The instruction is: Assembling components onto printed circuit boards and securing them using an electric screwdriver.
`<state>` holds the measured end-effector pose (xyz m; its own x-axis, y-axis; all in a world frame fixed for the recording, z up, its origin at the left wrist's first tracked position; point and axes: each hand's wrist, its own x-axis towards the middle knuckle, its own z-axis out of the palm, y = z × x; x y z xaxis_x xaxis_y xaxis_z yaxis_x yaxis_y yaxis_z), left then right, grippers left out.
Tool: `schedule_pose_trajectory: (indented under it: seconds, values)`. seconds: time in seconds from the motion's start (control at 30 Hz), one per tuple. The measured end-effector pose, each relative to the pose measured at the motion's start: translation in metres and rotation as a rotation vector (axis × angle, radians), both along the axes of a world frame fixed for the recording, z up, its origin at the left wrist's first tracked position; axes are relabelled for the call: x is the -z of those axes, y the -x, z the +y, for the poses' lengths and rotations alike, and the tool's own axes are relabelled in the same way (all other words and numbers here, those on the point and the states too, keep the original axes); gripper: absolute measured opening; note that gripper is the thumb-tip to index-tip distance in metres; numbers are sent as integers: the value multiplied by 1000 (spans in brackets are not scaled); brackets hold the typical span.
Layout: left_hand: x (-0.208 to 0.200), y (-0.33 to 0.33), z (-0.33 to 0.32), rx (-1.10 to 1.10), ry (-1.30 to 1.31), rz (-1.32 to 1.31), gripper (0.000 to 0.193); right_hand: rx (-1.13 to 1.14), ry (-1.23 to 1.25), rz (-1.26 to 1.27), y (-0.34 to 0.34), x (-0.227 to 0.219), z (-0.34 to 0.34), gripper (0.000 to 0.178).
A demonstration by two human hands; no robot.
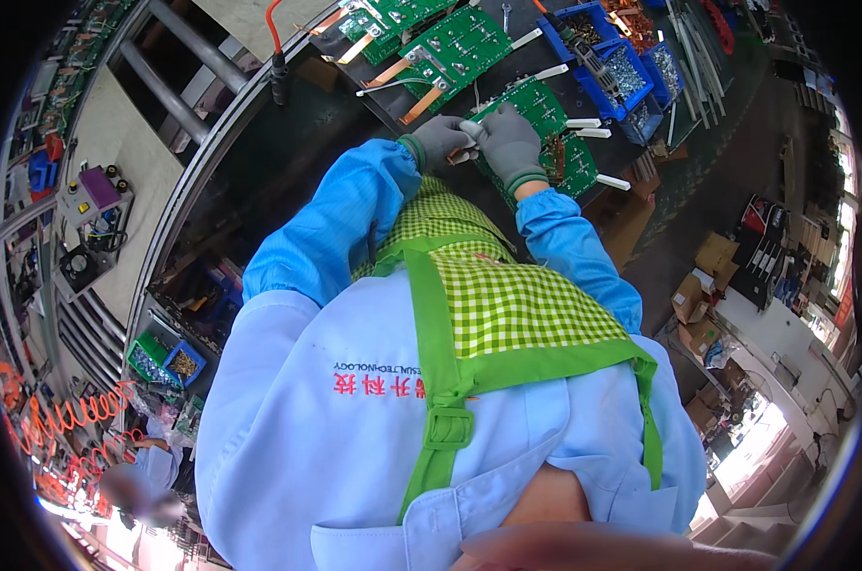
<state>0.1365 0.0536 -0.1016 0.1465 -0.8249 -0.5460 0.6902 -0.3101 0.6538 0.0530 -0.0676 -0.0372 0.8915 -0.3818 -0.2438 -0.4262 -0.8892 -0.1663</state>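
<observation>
Both my hands wear grey gloves and meet over the near edge of the bench. My left hand (439, 142) is closed, its fingertips pinched on a small piece with a copper-coloured edge that is mostly hidden. Against it, my right hand (509, 143) is closed too, thumb and fingers pressed together at the same spot; what it grips is covered by the glove. Just beyond and beside the right hand lie a green circuit board (534, 101) and another green board (575, 169), with white strips (583, 123) jutting out to the right. Farther off, a green board (462, 44) carries copper strips (423, 103).
Blue bins (614, 78) of small metal parts stand at the far right, with a power screwdriver (591, 62) over them. A wrench (506, 13) lies at the back. An orange hose (274, 33) hangs at the left, near a metal rail (196, 150). Long metal bars (694, 71) lie beyond the bins.
</observation>
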Motion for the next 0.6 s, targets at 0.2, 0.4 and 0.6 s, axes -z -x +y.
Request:
schedule_pose_trajectory:
  seconds: [0.2,0.4,0.6]
  values:
    - [0,1,2,-21,-61,49,23,72,-563,-523,22,-12,-4,27]
    - [2,1,2,-84,-49,85,18,-2,-402,-400,31,-1,-8,28]
    - [4,1,1,-64,-31,94,17,-98,-262,-479,27,2,-8,26]
